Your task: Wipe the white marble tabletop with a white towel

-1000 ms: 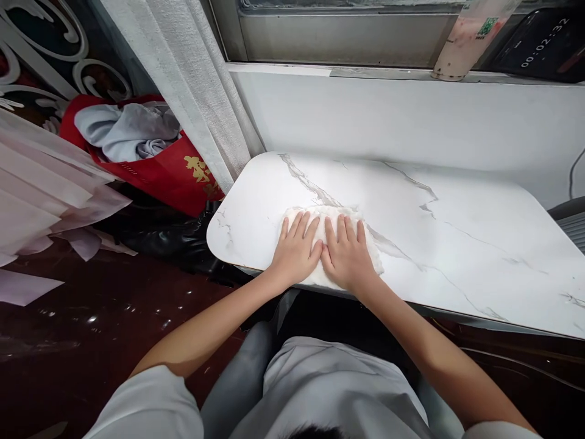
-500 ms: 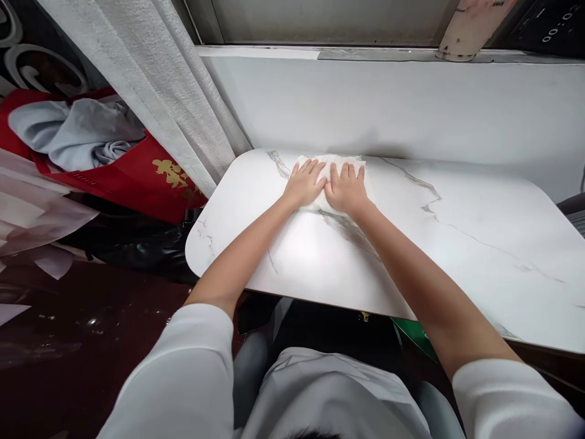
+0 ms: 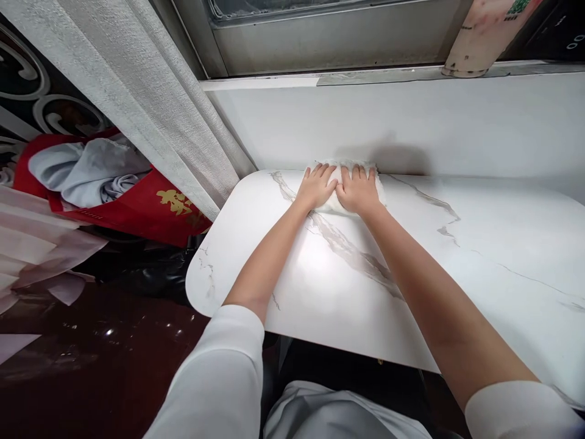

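A crumpled white cloth (image 3: 339, 206) lies on the white marble-patterned table (image 3: 256, 262), at its far edge against the wall. My left hand (image 3: 316, 186) rests flat on the cloth's left part, fingers stretched forward. Beside it, my right hand (image 3: 359, 188) presses on the right part, its fingers also extended. Both thumbs point inward and nearly touch. Much of the cloth is covered by my hands, and its far edge bunches up at the wall.
On the ledge above the wall stand a patterned cup (image 3: 475, 42) and a dark screen (image 3: 548, 36). A pale curtain (image 3: 150, 103) hangs at the table's left end. Beyond it, a red bag (image 3: 137, 213) holds grey-blue fabric (image 3: 91, 164).
Both hands have slid the cloth away from me and slightly right, up to the wall. My view has tilted upward, showing more of the window frame.
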A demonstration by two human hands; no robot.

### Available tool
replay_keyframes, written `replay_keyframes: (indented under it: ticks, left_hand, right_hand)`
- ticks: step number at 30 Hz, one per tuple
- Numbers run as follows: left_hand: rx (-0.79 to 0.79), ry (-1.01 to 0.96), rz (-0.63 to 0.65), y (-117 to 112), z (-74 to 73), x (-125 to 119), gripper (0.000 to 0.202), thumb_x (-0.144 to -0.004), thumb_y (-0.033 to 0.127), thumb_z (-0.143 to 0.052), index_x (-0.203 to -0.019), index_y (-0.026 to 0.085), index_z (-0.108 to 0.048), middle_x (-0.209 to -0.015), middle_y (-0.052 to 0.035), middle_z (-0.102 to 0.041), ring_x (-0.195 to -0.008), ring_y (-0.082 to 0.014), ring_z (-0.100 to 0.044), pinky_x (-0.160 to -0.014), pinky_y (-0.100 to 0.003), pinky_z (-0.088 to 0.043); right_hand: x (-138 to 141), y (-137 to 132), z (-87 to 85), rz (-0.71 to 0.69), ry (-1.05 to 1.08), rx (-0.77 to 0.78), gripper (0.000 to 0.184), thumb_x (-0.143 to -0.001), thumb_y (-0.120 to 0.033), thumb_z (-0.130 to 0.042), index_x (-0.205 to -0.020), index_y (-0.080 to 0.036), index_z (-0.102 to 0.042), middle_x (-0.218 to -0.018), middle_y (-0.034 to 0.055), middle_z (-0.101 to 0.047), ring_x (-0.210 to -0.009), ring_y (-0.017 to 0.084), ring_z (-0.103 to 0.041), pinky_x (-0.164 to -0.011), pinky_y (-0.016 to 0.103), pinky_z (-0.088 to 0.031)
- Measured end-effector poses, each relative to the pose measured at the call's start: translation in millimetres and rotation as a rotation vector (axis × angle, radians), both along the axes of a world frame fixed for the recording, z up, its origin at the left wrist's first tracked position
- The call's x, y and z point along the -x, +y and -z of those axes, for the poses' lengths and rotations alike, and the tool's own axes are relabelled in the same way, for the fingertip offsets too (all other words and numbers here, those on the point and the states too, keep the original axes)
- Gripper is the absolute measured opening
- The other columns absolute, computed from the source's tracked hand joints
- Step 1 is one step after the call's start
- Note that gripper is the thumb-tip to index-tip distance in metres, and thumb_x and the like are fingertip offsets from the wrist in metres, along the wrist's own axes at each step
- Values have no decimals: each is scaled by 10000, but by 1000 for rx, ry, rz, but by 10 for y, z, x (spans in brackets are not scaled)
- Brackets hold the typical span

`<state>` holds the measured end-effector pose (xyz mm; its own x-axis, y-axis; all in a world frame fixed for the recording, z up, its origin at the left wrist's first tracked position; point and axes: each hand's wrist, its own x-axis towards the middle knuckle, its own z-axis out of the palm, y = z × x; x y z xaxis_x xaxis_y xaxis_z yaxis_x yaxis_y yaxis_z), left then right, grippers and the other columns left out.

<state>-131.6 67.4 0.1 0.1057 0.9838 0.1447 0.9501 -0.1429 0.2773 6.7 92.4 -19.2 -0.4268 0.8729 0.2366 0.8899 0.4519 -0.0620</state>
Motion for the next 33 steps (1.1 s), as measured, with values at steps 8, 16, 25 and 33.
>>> replay_keyframes:
  ticks: [8,16,25,33]
  left_hand:
    - [16,-2,4,-389,-26,-235,541,-1008,350,-290,-1514,168,-350,-1620,-82,-309,-1517,-213,-208,-1242,-454,-119]
    - [48,1,81,-1319,-10,-576,553,-1010,360,-328,-1525,157,-322,-1631,-117,-271,-1526,-247,-170,-1237,-514,-97]
    - [29,-7,132,-2371,-18,-945,560,-1011,371,-333,-1519,134,-316,-1626,-164,-254,-1526,-293,-133,-1226,-580,-123]
    - [88,7,166,-2451,-69,-1069,579,-1013,348,-323,-1522,73,-306,-1625,-203,-224,-1524,-320,-107,-1221,-602,-102]
  right_hand:
    - [-247,-371,-23,5,-6,33,635,-992,-357,-201,-1527,-32,-307,-1542,268,-351,-1444,379,-287,-1132,633,-171]
    - [-692,-1388,-51,-27,-72,-33,613,-992,-341,-260,-1516,-31,-333,-1520,265,-396,-1430,372,-340,-1135,617,-229]
    - [-1132,-2472,-67,-76,-44,-125,598,-995,-335,-291,-1505,-31,-358,-1513,262,-408,-1452,365,-307,-1162,600,-228]
    - [-1224,-2614,-114,-41,-65,-117,586,-992,-329,-316,-1483,-20,-399,-1507,288,-400,-1433,385,-339,-1155,589,-253]
